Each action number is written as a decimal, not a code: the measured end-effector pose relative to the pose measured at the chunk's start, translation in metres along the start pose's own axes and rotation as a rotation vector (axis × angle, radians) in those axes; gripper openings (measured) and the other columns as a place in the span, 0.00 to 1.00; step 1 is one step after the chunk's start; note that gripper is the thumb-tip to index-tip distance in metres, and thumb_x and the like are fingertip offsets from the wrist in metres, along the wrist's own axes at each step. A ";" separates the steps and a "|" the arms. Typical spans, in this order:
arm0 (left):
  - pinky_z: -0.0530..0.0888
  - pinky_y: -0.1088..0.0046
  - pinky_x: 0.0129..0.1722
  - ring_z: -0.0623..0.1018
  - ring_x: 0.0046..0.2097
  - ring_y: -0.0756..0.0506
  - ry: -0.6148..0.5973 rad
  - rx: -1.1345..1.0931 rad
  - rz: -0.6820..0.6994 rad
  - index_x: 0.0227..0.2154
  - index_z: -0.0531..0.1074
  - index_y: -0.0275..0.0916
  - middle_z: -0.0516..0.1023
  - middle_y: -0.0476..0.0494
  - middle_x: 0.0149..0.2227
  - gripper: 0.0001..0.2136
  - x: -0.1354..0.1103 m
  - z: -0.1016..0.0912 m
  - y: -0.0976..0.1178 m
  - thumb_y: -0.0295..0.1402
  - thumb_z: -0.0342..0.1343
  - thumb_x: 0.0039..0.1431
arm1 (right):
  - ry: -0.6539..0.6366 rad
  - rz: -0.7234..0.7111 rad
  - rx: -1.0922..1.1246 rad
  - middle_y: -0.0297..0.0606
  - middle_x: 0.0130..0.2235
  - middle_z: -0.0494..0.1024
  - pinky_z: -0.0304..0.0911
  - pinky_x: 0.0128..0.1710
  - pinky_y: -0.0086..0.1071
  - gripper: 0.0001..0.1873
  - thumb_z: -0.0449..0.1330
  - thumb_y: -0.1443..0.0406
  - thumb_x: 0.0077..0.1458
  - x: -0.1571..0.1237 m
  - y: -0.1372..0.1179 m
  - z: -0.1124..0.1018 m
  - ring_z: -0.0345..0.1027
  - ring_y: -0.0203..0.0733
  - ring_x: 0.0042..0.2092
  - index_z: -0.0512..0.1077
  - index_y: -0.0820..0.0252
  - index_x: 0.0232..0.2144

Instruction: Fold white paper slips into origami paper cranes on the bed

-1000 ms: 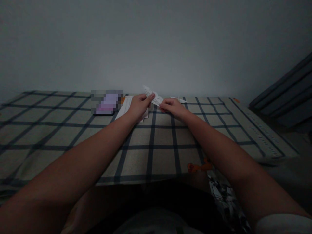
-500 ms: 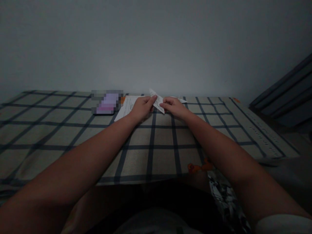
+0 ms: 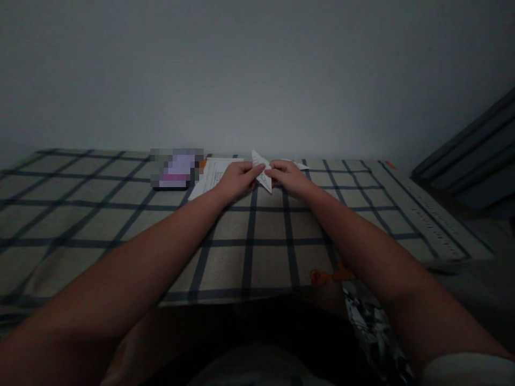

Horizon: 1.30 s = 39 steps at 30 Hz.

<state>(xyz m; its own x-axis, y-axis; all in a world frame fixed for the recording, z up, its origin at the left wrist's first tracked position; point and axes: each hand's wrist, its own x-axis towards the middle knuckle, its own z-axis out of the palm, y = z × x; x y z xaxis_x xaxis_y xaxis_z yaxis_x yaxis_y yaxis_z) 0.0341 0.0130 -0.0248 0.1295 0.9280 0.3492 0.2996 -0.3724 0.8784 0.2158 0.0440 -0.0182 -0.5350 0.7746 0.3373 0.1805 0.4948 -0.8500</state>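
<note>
while one printed sheet (image 3: 212, 172) lies behind, left hand (image 3: 238, 180) and right hand (image 3: 288, 177) both pinch one folded paper (image 3: 259, 162).

I see the folded paper (image 3: 262, 172) pinched between my left hand (image 3: 237, 181) and right hand (image 3: 288, 177), over the cloth (image 3: 249, 241). A sheet (image 3: 212, 172) lies just left, a flat object (image 3: 176, 169) farther left.

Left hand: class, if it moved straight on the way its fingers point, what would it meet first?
The left hand, pinching the folded paper, points right; it would probably meet the right hand first, though depth is unclear.
</note>
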 end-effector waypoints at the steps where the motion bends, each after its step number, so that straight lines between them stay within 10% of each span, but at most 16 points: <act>1: 0.58 0.73 0.19 0.64 0.19 0.51 -0.005 0.022 0.015 0.16 0.68 0.39 0.67 0.49 0.16 0.25 0.000 -0.001 0.001 0.55 0.55 0.55 | -0.008 -0.001 0.006 0.31 0.24 0.67 0.58 0.30 0.29 0.14 0.57 0.58 0.55 0.000 0.001 0.000 0.62 0.34 0.28 0.66 0.60 0.22; 23: 0.62 0.72 0.27 0.68 0.25 0.49 -0.105 0.068 0.157 0.22 0.73 0.37 0.68 0.48 0.20 0.27 -0.001 -0.002 -0.002 0.52 0.43 0.65 | -0.002 0.011 0.026 0.32 0.23 0.67 0.58 0.30 0.28 0.14 0.56 0.61 0.58 0.000 -0.006 0.002 0.62 0.34 0.27 0.66 0.60 0.22; 39: 0.63 0.72 0.28 0.69 0.27 0.48 -0.018 0.137 0.175 0.23 0.73 0.37 0.71 0.48 0.23 0.20 0.003 -0.004 -0.002 0.48 0.53 0.60 | 0.015 -0.015 0.132 0.30 0.23 0.67 0.60 0.27 0.27 0.14 0.59 0.58 0.58 -0.001 -0.003 0.002 0.62 0.32 0.26 0.64 0.59 0.26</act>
<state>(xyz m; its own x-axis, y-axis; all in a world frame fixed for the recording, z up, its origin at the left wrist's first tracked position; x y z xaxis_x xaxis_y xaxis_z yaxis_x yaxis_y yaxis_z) 0.0299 0.0166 -0.0240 0.2070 0.8495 0.4853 0.3962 -0.5263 0.7523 0.2140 0.0413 -0.0166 -0.5242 0.7739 0.3553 0.0620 0.4508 -0.8905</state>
